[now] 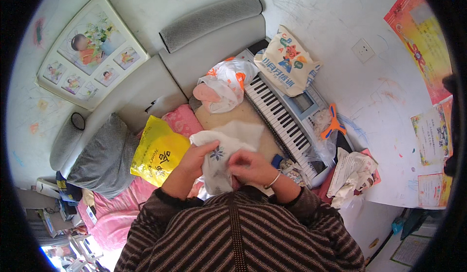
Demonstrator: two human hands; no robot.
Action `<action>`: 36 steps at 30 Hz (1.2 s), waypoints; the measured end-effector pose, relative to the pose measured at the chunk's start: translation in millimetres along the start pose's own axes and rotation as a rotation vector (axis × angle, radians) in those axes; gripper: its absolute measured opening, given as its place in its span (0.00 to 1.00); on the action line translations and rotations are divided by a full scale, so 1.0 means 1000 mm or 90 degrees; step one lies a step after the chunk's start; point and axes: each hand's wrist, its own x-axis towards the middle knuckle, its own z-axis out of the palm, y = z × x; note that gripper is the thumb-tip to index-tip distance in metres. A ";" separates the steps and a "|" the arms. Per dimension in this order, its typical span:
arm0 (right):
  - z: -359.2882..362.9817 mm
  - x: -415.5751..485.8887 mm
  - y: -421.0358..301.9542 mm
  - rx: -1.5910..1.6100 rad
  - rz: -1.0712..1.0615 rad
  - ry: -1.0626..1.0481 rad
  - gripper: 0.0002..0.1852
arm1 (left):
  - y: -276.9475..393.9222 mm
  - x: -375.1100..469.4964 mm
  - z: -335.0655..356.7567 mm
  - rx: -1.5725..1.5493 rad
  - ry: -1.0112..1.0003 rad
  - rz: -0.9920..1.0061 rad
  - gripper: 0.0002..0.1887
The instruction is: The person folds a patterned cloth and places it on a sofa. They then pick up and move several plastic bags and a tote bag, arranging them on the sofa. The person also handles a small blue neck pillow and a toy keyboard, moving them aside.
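Note:
A thin white cloth (222, 175) with a dark blue flower motif hangs in front of my chest. My left hand (195, 159) grips its left edge, thumb lying on top near the flower. Over the cloth's right side is my right hand (251, 168), slightly blurred, with curled fingers and a bracelet at the wrist. Whether those fingers pinch the fabric is hard to make out. Beyond the hands, a pale, sheer part of the cloth (246, 131) spreads over a beige surface. A yellow plastic bag (157, 155) with writing lies just left of my left hand.
An electronic keyboard (279, 122) runs along the right, bearing a printed canvas bag (286, 64) and an orange three-armed toy (333, 124). A white plastic bag (228, 86) holds something pink. Grey cushion (104, 159), pink bedding (116, 213) and sofa back (215, 42) lie left and behind. Crumpled paper (350, 177) sits right.

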 end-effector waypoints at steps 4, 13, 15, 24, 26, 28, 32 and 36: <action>0.012 0.005 0.012 -0.065 0.029 0.233 0.30 | 0.031 -0.059 0.000 -0.028 -0.049 0.059 0.18; 0.066 0.028 -0.034 0.230 0.043 -0.068 0.28 | 0.059 -0.134 -0.015 -0.005 -0.049 0.224 0.25; 0.069 0.033 -0.034 0.274 0.058 -0.033 0.26 | 0.059 -0.147 -0.024 -0.017 -0.049 0.236 0.26; 0.098 0.043 -0.045 0.538 0.025 -0.061 0.34 | 0.052 -0.179 -0.052 0.028 -0.068 0.258 0.27; 0.095 0.039 -0.068 0.489 0.006 -0.102 0.28 | 0.052 -0.177 -0.057 0.023 -0.041 0.251 0.26; 0.083 0.040 -0.099 0.344 0.020 -0.047 0.25 | 0.052 -0.175 -0.062 0.216 -0.042 0.238 0.26; 0.068 0.038 -0.166 0.217 -0.036 -0.031 0.21 | 0.069 -0.179 -0.068 0.919 -0.203 0.314 0.18; 0.085 0.038 -0.211 -0.123 -0.066 -0.193 0.21 | 0.108 -0.190 -0.047 0.724 -0.039 0.389 0.22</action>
